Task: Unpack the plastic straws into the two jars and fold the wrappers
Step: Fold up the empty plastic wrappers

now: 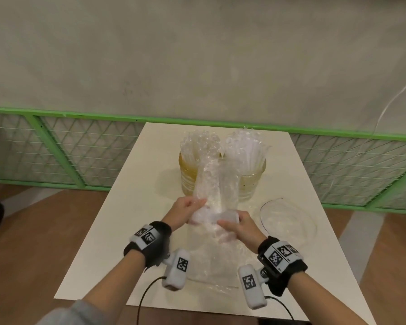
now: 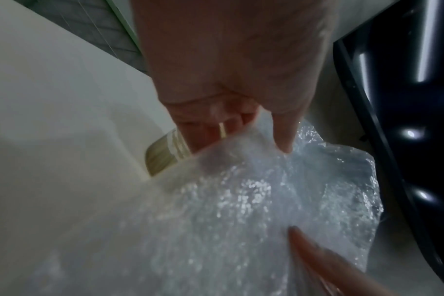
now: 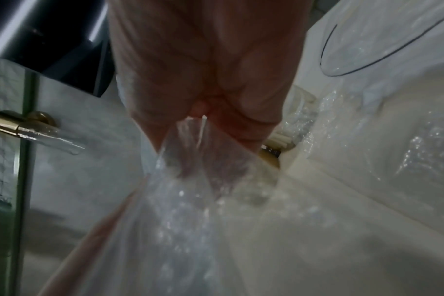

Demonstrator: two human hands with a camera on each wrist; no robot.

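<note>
Two yellowish jars stand at the back of the white table (image 1: pixel 117 207). The left jar (image 1: pixel 188 177) and the right jar (image 1: pixel 253 181) are both packed with clear straws (image 1: pixel 198 143). Both hands hold a crinkled clear wrapper (image 1: pixel 215 184) upright in front of the jars. My left hand (image 1: pixel 197 204) pinches its left side, thumb in front. My right hand (image 1: pixel 232 219) grips its folded lower end. The left wrist view shows the left hand (image 2: pixel 243 130) pinching the wrapper (image 2: pixel 241 200). In the right wrist view, the right hand (image 3: pixel 210 124) grips bunched wrapper (image 3: pixel 180 200).
A second clear wrapper (image 1: pixel 211 263) lies flat on the table under my wrists, reaching the near edge. To the right lies a round clear plastic piece (image 1: pixel 288 219) with a dark rim. A green mesh fence (image 1: pixel 80 146) runs behind the table.
</note>
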